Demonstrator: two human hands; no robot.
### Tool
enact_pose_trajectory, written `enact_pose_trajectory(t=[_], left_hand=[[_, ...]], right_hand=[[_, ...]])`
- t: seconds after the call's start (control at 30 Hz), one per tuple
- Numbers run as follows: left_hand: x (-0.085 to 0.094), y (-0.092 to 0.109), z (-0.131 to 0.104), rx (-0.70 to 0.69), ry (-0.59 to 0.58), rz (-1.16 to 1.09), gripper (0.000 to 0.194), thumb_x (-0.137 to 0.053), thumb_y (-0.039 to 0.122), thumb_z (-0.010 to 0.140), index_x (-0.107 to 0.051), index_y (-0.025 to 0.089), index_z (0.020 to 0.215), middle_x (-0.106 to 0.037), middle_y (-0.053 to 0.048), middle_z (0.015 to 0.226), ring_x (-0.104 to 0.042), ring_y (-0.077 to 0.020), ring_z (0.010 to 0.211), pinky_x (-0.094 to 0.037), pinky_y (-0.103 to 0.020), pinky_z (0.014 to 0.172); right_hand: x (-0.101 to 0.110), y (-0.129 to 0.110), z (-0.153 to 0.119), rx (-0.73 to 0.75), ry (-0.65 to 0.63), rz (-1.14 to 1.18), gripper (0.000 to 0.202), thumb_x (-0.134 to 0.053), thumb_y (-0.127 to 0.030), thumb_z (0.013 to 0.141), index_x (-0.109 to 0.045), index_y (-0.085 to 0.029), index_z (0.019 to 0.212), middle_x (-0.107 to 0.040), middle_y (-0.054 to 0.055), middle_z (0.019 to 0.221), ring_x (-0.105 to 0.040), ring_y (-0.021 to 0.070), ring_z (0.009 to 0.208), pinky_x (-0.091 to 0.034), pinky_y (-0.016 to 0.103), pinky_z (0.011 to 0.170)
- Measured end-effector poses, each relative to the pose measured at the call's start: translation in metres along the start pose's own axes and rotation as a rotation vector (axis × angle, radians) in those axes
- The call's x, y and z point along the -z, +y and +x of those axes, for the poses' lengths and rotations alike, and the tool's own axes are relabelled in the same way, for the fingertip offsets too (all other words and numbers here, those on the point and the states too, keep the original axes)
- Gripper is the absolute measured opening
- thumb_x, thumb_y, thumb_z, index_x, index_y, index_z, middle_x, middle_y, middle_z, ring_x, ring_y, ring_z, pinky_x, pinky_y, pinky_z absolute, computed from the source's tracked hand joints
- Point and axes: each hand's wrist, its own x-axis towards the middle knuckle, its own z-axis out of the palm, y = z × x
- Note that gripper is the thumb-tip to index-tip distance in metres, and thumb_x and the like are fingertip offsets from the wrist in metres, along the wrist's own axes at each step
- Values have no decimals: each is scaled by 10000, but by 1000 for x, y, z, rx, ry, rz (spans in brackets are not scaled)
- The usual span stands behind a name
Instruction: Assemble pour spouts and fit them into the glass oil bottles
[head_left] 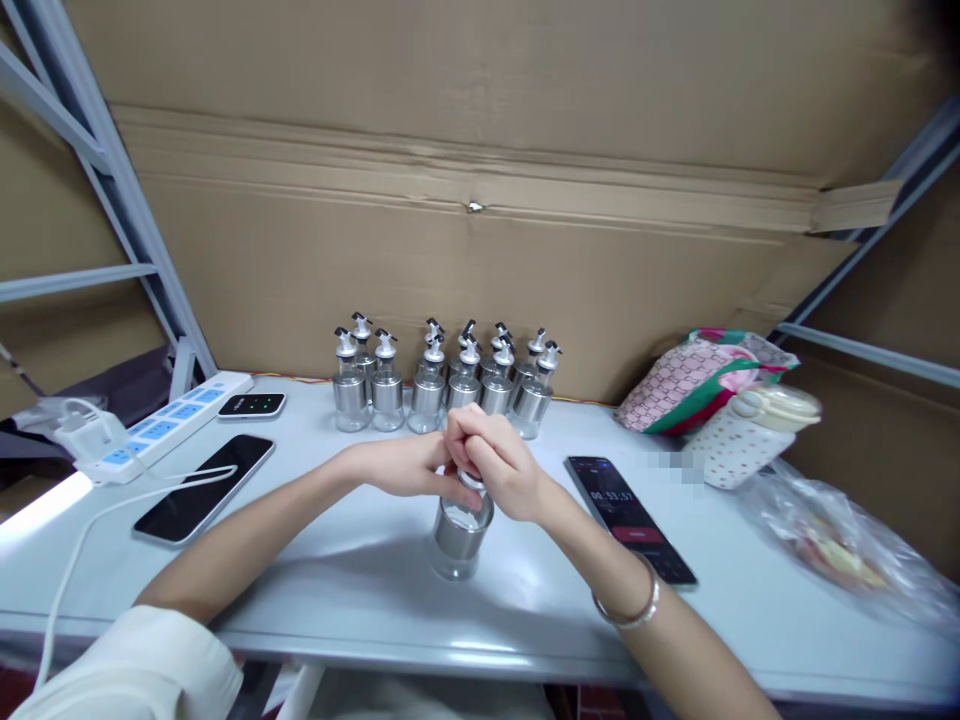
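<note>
A glass oil bottle (pixel 459 535) with a steel band around its body stands on the table in front of me, tilted slightly in view. My left hand (pixel 412 467) is closed around its neck, thumb across the front. Over the bottle's mouth, my right hand (pixel 499 460) is curled into a fist on the top part. Those fingers hide most of the top, so its exact form cannot be seen. Behind my hands, several similar oil bottles (pixel 388 395) stand in rows, each with a steel band and a black-tipped pour spout.
Left are a power strip (pixel 161 428), a small black device (pixel 253 405) and a phone (pixel 206 490) under a white cable. Right lie a phone showing a timer (pixel 630 520), a pink patterned bag (pixel 686 385), a white cup (pixel 739 440) and a plastic bag (pixel 847 550). Cardboard (pixel 480 270) walls the back.
</note>
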Motion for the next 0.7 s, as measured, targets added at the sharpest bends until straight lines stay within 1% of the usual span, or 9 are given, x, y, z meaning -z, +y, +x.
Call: enact_pose_trajectory(t=[0.07, 0.13, 0.17, 0.23, 0.33, 0.47, 0.53, 0.6, 0.7], left_hand=[[7, 0, -4, 25, -2, 61, 251, -590, 391, 810, -528, 149, 830, -498, 5, 754, -469, -130, 703, -403, -238, 623], [21, -1, -12, 82, 20, 155, 281, -574, 427, 809, -506, 155, 826, -501, 6, 760, -476, -130, 694, -400, -235, 612], [29, -2, -18, 124, 41, 205, 288, -560, 440, 813, -493, 160, 826, -507, 6, 765, -483, -131, 689, -399, -235, 608], [46, -6, -30, 265, 76, 278, 298, -508, 464, 835, -466, 173, 789, -513, 9, 710, -500, -134, 640, -386, -236, 574], [65, -16, -45, 496, 201, 367, 315, -471, 492, 851, -432, 190, 770, -531, 11, 615, -548, -160, 603, -381, -245, 556], [74, -39, -44, 660, 406, 414, 264, -437, 443, 888, -428, 182, 927, -549, 20, 537, -596, -195, 552, -395, -257, 555], [72, -53, -36, 687, 573, 463, 284, -415, 400, 911, -427, 144, 1034, -557, 10, 533, -592, -205, 504, -413, -275, 568], [69, -67, -27, 666, 729, 492, 333, -423, 354, 919, -401, 105, 1139, -599, -22, 581, -611, -218, 511, -447, -299, 620], [65, -86, -14, 597, 835, 510, 408, -470, 262, 904, -338, 90, 1250, -672, -123, 827, -681, -250, 728, -480, -341, 766]], right_hand=[[1, 1, -2, -33, 13, -26, 177, -311, -171, 855, -410, -216, 715, -491, -10, 641, -445, 161, 637, -379, 328, 707], [2, 8, -6, -62, 81, -51, 123, -364, -262, 918, -475, -210, 931, -549, 38, 883, -509, 181, 826, -406, 355, 815], [2, 14, -9, -63, 119, -65, 163, -393, -304, 928, -465, -211, 1040, -533, 68, 1018, -506, 195, 946, -400, 374, 880], [1, 30, -16, -126, 182, -84, 253, -399, -335, 943, -410, -221, 1168, -478, 94, 1146, -471, 207, 1087, -377, 401, 962], [-2, 60, -27, -242, 209, -149, 332, -471, -346, 904, -377, -221, 1197, -454, 100, 1169, -459, 226, 1135, -358, 441, 1007], [-3, 93, -36, -355, 281, -159, 397, -509, -373, 842, -386, -207, 1181, -460, 110, 1149, -469, 251, 1125, -386, 468, 978], [-1, 101, -38, -397, 326, -130, 417, -510, -387, 821, -394, -197, 1173, -469, 115, 1128, -475, 258, 1109, -425, 452, 918], [1, 104, -39, -421, 353, -105, 416, -516, -391, 808, -406, -202, 1162, -475, 112, 1122, -481, 256, 1098, -454, 418, 855], [2, 105, -40, -433, 367, -92, 392, -533, -384, 797, -431, -213, 1134, -484, 104, 1110, -491, 249, 1083, -463, 379, 799]])
